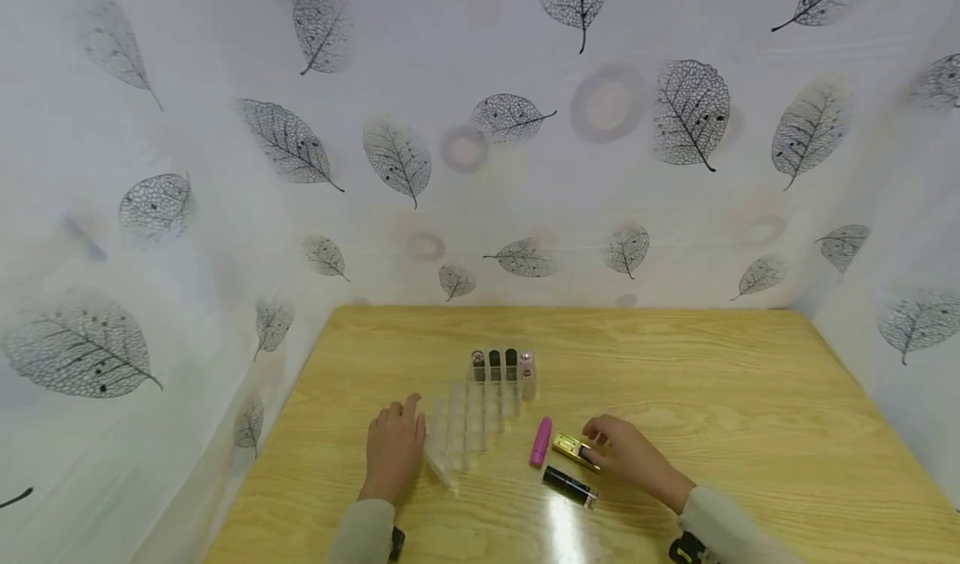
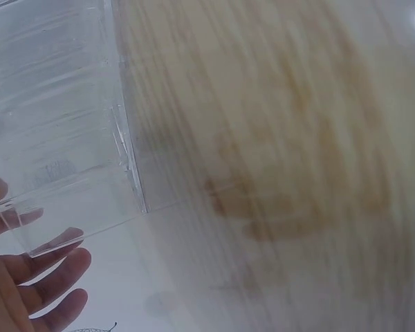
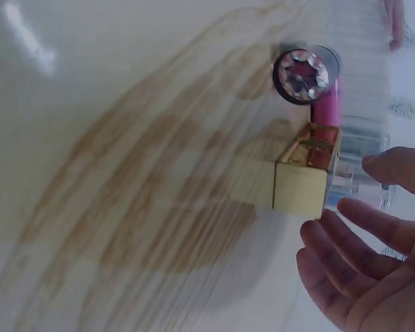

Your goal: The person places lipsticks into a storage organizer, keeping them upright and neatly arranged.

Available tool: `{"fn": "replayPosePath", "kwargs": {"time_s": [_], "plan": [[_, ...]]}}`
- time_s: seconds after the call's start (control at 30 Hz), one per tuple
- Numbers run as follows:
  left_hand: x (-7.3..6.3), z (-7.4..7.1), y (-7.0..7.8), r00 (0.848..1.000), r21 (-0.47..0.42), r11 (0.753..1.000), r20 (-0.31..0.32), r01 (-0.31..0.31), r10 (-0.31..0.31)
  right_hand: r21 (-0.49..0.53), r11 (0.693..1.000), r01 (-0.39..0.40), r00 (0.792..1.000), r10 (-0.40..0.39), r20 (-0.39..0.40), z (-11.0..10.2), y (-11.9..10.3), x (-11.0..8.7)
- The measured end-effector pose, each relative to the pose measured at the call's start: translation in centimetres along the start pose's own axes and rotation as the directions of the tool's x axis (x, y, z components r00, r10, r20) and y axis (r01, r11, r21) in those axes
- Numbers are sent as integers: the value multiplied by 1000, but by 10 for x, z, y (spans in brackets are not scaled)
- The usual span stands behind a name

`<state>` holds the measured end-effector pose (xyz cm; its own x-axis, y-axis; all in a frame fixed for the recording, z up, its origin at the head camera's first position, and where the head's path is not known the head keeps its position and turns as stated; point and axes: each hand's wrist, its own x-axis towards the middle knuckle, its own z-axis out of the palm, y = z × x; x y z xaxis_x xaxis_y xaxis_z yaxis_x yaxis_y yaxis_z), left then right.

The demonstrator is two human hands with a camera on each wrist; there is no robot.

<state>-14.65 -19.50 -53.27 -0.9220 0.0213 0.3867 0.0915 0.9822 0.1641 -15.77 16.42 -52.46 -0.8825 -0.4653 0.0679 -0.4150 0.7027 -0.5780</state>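
A clear stepped lipstick organizer [image 1: 474, 418] stands on the table, with several tubes [image 1: 495, 366] in its back row. Beside its left side is my left hand [image 1: 396, 447]; in the left wrist view, the loosely extended fingers [image 2: 59, 277] lie at the organizer's corner [image 2: 76, 228]. On the right, my right hand [image 1: 626, 451] reaches over a gold lipstick [image 1: 570, 446]. In the right wrist view, spread, slightly bent fingers [image 3: 339, 256] are right at the boxy gold tube [image 3: 301, 187], not wrapped round it. A pink lipstick [image 1: 541, 441] and a black lipstick [image 1: 568, 486] lie nearby.
The wood-grain table [image 1: 675, 364] is bordered by pale leaf-print curtains [image 1: 525, 172] at the back and sides. A bright reflection shows near the front. Dark wrist devices [image 1: 686, 547] sit by both sleeves.
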Motion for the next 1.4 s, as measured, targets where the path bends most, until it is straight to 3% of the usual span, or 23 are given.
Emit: {"fn": "replayPosePath", "kwargs": {"time_s": [0.13,0.47,0.67,1.03,1.4], "plan": [[-1,-1,1,1000,12,1000,19,-1,0,-95,995,15,1000,-14,8,8,-4,1],[-3,-4,4,1000,-11,1000,27,15,-15,-167,986,24,1000,-23,3,18,-6,4],[-2,-4,4,998,-25,999,47,40,-39,-149,989,14,1000,-12,15,16,-10,4],[1,-2,2,1000,16,1000,8,15,-15,-123,992,-9,999,15,50,13,-11,4],[2,-1,1,1000,22,1000,-4,15,-15,-144,990,7,1000,-4,18,6,-12,3]]}}
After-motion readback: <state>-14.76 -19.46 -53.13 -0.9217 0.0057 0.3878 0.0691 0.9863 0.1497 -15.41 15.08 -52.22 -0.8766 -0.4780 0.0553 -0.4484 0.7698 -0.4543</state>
